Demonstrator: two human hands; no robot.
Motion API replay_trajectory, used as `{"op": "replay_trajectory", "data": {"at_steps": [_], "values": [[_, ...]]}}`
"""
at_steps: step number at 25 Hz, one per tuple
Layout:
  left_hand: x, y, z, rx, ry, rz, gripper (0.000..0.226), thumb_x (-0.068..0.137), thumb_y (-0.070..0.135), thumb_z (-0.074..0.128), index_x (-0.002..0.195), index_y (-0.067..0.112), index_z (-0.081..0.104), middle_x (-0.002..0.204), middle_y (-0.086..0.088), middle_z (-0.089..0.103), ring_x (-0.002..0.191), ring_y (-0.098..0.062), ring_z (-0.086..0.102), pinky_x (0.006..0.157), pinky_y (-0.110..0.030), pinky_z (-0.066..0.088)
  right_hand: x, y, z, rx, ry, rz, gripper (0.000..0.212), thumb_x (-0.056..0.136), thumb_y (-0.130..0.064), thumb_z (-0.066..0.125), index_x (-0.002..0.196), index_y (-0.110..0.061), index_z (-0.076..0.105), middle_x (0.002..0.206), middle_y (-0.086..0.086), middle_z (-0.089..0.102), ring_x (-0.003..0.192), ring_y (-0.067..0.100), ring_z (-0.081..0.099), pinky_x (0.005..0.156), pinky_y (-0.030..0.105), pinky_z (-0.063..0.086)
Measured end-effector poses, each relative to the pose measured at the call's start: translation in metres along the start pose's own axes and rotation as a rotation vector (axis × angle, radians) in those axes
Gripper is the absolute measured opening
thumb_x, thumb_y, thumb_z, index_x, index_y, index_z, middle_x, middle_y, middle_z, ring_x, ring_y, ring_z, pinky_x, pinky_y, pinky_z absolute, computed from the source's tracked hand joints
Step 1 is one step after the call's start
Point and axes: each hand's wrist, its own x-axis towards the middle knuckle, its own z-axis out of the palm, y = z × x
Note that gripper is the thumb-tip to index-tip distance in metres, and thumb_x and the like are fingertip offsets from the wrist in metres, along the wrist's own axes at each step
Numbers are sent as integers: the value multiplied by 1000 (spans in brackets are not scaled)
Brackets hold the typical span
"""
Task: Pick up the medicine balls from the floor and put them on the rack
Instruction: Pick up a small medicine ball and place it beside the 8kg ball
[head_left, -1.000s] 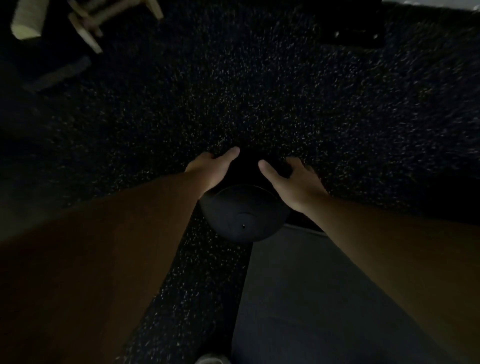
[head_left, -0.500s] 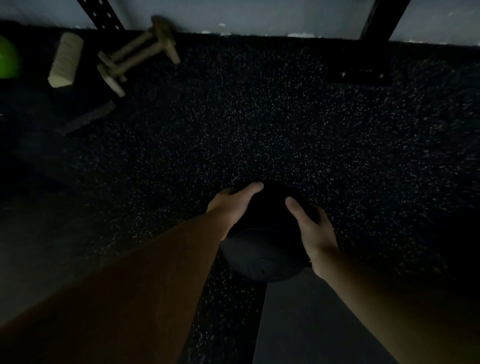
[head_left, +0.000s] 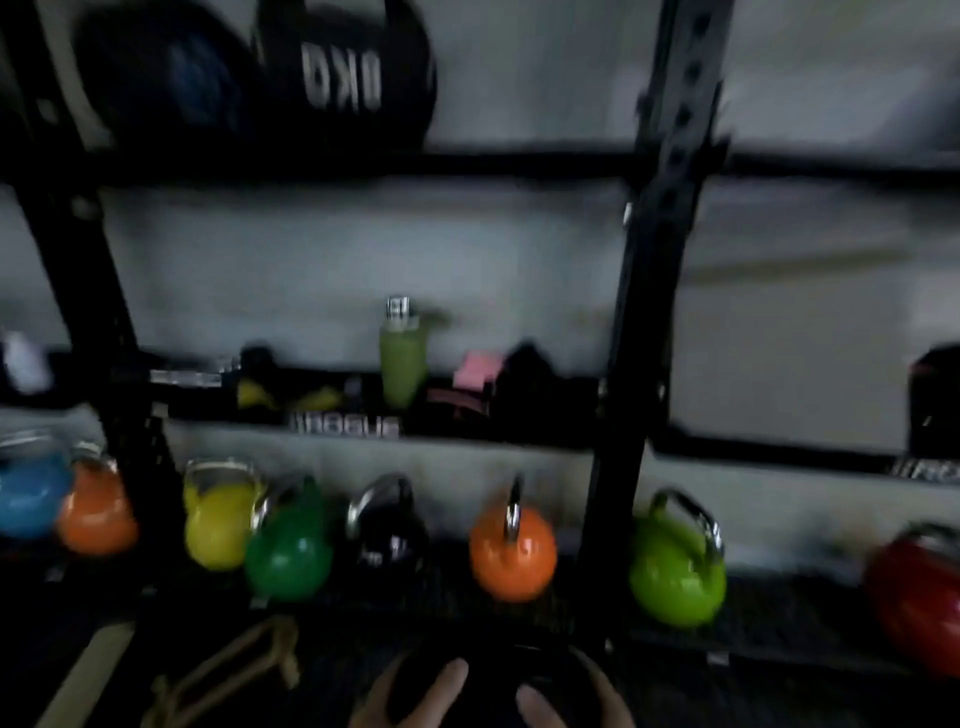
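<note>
A black medicine ball (head_left: 496, 675) sits at the bottom middle of the head view, held between both hands. My left hand (head_left: 410, 699) grips its left side and my right hand (head_left: 571, 701) its right side; only fingers and thumbs show. In front stands the black steel rack (head_left: 644, 291) with its shelves. Two large black medicine balls, one (head_left: 343, 73) with white lettering and one (head_left: 166, 78) bluish, rest on the top shelf at the upper left. The frame is blurred.
Several coloured kettlebells line the floor under the rack, among them an orange one (head_left: 511, 556) and a light green one (head_left: 675, 577). A green bottle (head_left: 400, 358) and small items sit on the middle shelf. Wooden parallettes (head_left: 228, 675) lie on the floor at lower left.
The view has swung up from the dark speckled floor to the rack. Both hands have lifted the ball off the floor and still hold it, now at the frame's bottom edge.
</note>
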Motion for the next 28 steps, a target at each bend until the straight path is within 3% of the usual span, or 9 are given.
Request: {"op": "replay_trajectory", "data": {"at_steps": [2,4,6,8,13,16,23,26,28], "values": [[8,118,-9,26,11,129,85,33,86,82,105,40,80,114,21,71,129,-18,66,112,-29,44,13,-122,-24,43,10,-114,69,42,-67,100,104,-45,80,105,-20,82,112,2,74,100,20,52],[10,240,-18,36,-17,192,59,55,77,85,97,36,80,99,16,76,115,-19,72,93,-27,49,17,-249,-47,146,65,-194,53,60,-54,100,104,-38,77,95,-23,82,95,-12,73,85,6,49],[5,345,-19,51,-25,276,51,68,72,84,97,30,80,92,12,79,106,-21,76,87,-27,53,13,-353,-69,180,110,-284,69,64,-64,90,122,-30,73,106,-15,78,98,2,72,84,10,48],[1,438,-22,26,-4,342,76,57,85,77,107,27,81,101,4,83,103,-23,78,97,-39,61,11,-443,-89,197,121,-346,79,60,-71,85,126,-30,68,106,-17,70,101,10,68,79,7,47],[4,607,-14,-64,-7,505,96,47,84,72,122,23,78,117,-3,80,106,-24,76,99,-41,61,48,-601,-136,113,206,-548,105,67,-77,81,153,-23,54,145,4,64,133,25,61,109,33,47],[43,652,1,-145,-34,498,98,49,80,78,131,25,74,121,-3,78,105,-27,76,98,-47,63,98,-646,-148,69,159,-615,97,79,-71,80,159,-25,48,152,3,59,135,25,59,101,31,47],[197,664,51,-177,-15,454,104,51,83,80,139,28,70,130,-3,76,115,-27,74,102,-50,61,268,-658,-126,-1,130,-594,104,77,-73,79,162,-26,42,158,5,51,143,27,52,112,35,44],[261,646,67,138,4,524,118,55,102,65,153,36,56,152,-3,62,138,-31,62,115,-52,52,337,-636,-97,-76,142,-480,103,79,-90,56,163,-32,40,162,11,48,147,36,49,121,45,40],[281,635,85,508,12,690,109,73,93,63,165,40,37,172,-2,38,158,-32,37,128,-51,35,369,-622,-81,-153,183,-431,89,90,-87,39,165,-39,32,165,16,40,149,44,42,123,53,36]]}}
